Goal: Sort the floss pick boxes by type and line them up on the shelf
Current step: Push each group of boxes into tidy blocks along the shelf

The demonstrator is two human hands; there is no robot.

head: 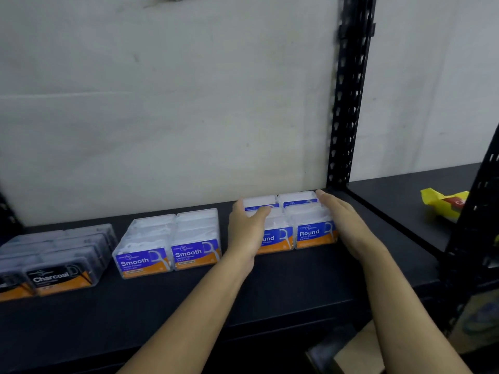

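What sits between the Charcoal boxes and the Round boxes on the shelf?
In the head view, the Smooth boxes stand between the Charcoal boxes and the Round boxes, with a bare strip of shelf on each side of them.

Three groups of floss pick boxes sit on one shelf (pixel 297 279): two Charcoal boxes (pixel 62 279) front at lower left, two Smooth boxes (pixel 167 259) front at centre, four Round boxes (pixel 313 233) visible right of centre. Rows behind are too blurred to count.
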